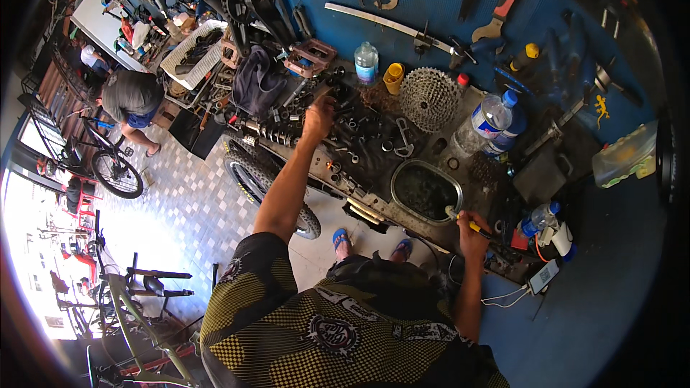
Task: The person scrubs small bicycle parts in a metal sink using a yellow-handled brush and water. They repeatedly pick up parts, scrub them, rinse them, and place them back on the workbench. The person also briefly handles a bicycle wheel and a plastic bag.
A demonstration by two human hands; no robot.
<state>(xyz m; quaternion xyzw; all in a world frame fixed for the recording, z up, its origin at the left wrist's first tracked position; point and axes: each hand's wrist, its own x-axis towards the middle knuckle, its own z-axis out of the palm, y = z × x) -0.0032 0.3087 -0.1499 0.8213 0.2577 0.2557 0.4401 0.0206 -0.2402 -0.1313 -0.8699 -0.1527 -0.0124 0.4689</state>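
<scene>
My left hand (318,119) reaches to the far side of the workbench, among loose metal bike parts. Its fingers are curled together, and whatever they hold is too small or hidden to make out. A brush with a yellow and black handle (479,228) is gripped in my right hand (472,238). The pale brush head points left, over the rim of an oval metal basin (396,197) with dark liquid inside. Behind the basin, a large bicycle cassette (430,99) stands upright. A metal bracket-like part (405,138) lies between my left hand and the basin.
Plastic bottles (483,123) and a yellow cup (393,77) stand along the back. Tools hang on the blue wall (445,0). A bicycle tyre (251,172) leans at the bench front. A phone with a cable (543,277) is at right. Another person (131,95) bends over far left.
</scene>
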